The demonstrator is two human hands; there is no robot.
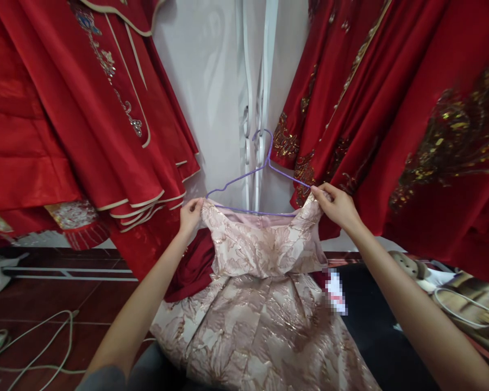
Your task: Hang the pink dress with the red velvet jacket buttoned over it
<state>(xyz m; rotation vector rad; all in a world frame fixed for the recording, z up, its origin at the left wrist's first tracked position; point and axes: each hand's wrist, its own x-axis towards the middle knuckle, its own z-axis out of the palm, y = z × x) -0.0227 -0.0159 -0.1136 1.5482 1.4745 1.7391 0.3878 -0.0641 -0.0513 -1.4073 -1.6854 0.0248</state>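
Observation:
A pale pink dress with a shiny gold-toned floral pattern hangs spread out in front of me. Its shoulders sit on a thin purple hanger, whose hook points up. My left hand is closed, pinching the dress's left shoulder by the hanger's end. On the other side my right hand grips the right shoulder, thumb and fingers pressed together where cloth and hanger meet. The skirt falls toward me over my lap. Dark red cloth lies behind the dress on the left.
Red embroidered garments hang at left and right. Between them stand white cabinet doors with long handles. A white cable coils on the dark red floor at lower left. Shoes lie at the right beside a black surface.

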